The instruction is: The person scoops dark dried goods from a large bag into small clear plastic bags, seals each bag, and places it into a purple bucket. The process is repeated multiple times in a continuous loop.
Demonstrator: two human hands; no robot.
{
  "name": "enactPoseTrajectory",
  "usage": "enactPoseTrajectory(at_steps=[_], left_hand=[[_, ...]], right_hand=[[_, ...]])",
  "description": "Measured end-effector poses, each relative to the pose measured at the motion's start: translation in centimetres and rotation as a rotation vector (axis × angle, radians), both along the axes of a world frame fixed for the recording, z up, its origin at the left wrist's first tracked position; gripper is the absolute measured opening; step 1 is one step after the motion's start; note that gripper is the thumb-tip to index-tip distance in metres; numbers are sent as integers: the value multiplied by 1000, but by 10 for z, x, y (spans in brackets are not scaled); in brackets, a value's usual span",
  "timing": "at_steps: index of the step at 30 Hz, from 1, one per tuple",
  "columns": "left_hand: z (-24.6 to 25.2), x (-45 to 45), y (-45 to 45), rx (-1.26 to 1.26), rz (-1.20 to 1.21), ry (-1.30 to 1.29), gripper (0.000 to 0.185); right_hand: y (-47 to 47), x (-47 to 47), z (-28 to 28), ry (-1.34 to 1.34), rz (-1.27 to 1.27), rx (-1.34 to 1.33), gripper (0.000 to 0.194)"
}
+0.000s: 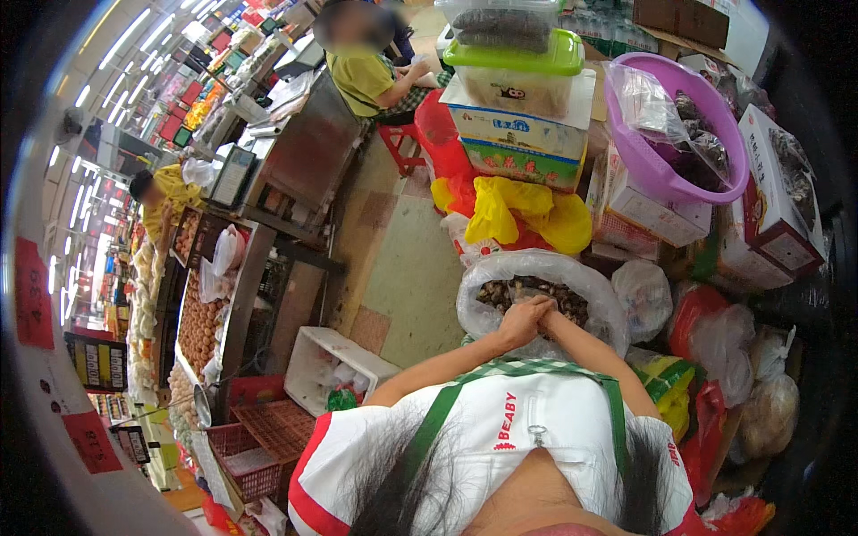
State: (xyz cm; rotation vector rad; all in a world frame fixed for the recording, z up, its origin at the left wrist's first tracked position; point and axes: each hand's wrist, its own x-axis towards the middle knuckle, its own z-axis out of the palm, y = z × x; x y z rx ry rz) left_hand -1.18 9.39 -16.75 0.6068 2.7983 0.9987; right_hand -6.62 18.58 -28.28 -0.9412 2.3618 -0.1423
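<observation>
Right before me stands an open sack lined with clear plastic [477, 271], its rim rolled outward. Inside lie many dark brown, lumpy pieces [573, 299] that look like dried mushrooms. My left hand [525, 323] and my right hand [547, 309] meet over the pieces, close together at the middle of the opening. Both have bent fingers, and the left partly covers the right. Whether either hand holds a piece is hidden. A bit of clear film seems to show just beyond the fingertips.
Beyond the sack, yellow plastic bags [513, 208] lie below stacked cartons [519, 151] and a green-lidded plastic box [513, 63]. At right, a purple basket [620, 154] rests on cartons. A white foam box [301, 375] and egg display [204, 311] stand left. A seated person [362, 80] is ahead.
</observation>
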Motion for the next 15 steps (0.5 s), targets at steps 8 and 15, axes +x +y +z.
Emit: enactPoseTrajectory(at_steps=[8,15], left_hand=[[-31,-17,-63,-72,303,-66,34],[22,-32,-63,-19,403,65,33]], right_hand=[[-1,-2,70,-59,-36,-722,19],[38,-10,40,54,-353,-165,39]])
